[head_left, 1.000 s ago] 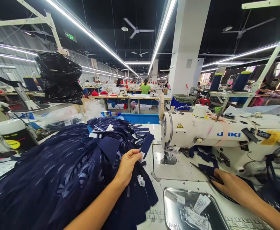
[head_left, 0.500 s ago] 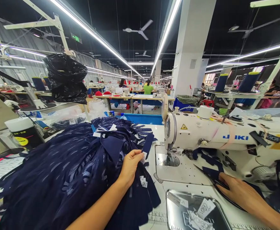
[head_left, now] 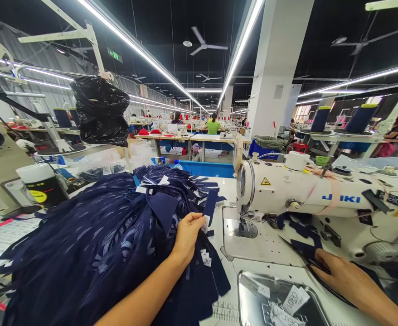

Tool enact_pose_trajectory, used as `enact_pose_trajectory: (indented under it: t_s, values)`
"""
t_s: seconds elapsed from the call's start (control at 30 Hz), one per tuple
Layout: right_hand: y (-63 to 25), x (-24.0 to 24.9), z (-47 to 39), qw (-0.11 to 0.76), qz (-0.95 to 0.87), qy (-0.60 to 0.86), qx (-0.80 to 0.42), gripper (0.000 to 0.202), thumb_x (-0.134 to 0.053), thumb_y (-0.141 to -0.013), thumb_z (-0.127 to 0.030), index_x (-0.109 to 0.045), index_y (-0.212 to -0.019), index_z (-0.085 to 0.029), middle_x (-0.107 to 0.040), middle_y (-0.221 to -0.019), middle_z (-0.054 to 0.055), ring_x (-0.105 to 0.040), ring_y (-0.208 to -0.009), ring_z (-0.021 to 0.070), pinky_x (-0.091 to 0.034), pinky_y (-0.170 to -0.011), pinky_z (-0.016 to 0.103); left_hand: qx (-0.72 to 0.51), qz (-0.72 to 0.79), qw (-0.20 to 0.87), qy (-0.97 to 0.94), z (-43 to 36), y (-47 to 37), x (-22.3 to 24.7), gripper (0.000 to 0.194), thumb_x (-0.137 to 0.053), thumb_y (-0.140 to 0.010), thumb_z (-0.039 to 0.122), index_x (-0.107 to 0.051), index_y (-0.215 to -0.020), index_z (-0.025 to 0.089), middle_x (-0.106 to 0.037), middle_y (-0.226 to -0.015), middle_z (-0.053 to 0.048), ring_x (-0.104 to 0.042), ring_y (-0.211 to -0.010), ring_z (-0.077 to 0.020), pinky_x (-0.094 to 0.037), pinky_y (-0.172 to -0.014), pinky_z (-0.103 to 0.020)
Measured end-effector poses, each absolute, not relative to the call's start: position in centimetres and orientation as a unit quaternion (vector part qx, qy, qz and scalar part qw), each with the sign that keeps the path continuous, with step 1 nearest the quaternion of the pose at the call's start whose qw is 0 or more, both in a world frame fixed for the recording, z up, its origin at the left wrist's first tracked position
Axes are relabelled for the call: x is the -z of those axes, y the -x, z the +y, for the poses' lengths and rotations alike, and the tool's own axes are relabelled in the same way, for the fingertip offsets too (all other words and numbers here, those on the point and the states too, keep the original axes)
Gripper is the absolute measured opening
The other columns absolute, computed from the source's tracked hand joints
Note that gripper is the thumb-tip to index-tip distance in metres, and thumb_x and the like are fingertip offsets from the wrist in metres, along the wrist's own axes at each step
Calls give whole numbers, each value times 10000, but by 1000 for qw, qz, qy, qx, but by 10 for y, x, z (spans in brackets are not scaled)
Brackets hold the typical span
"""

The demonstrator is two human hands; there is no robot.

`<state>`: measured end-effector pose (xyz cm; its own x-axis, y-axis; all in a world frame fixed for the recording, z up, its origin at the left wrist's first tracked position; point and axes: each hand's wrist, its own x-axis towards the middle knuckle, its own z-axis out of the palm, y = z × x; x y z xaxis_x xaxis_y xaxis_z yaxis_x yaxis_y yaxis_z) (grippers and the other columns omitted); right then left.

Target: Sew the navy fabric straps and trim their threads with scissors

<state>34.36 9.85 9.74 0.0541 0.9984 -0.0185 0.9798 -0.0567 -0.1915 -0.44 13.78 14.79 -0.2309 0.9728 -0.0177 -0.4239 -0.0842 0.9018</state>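
Observation:
My left hand (head_left: 187, 237) is closed, pinching the end of a navy fabric strap (head_left: 210, 203) that carries a white printed label (head_left: 206, 223). Beneath and beside it spreads a big heap of navy garments (head_left: 93, 235), with more white labels (head_left: 206, 258) on the pieces at its right edge. My right hand (head_left: 338, 271) grips black scissors (head_left: 303, 258) lying low over the table, blades pointing left toward the sewing machine's needle area. Part of their handle is hidden by the fingers. Navy fabric scraps (head_left: 301, 228) lie just beyond the blades.
A white sewing machine (head_left: 301, 185) stands at the right, its needle plate (head_left: 240, 227) facing the heap. In front sits a metal tray (head_left: 245, 296) of loose labels. A spray can (head_left: 41, 185) and hanging black plastic bag (head_left: 100, 111) are at left. Other people work farther back.
The view has shifted slightly, so everything sits a little farther right. Both hands keep their holds on the strap and the scissors, with hardly any movement.

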Motion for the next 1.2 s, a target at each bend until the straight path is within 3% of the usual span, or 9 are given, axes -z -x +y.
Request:
enact_pose_trajectory:
  t_s: [0.33,0.6,1.2]
  values:
    - [-343,-97,99,88,-687,719,-58,210,-397,-733,-380,-525,-770,-217,-672,-817,73,-617,-758,275,-420,-591,323,-668,425,523,-316,136,4,-148,197,-696,-468,173,-568,-614,139,-599,-506,43,-506,-483,-70,-367,-542,-190]
    - [-344,-98,98,69,-683,723,-78,287,-354,-755,-422,-515,-838,-199,-653,-903,105,-602,-810,285,-427,-627,344,-669,429,522,-310,137,3,-149,205,-690,-470,177,-550,-615,139,-603,-502,38,-504,-477,-71,-366,-532,-192]
    - [-346,-90,98,110,-679,725,-21,210,-404,-720,-401,-539,-734,-240,-677,-797,49,-627,-721,261,-437,-563,314,-669,437,517,-307,137,3,-148,200,-693,-479,195,-558,-616,141,-603,-523,27,-520,-485,-86,-373,-533,-206]
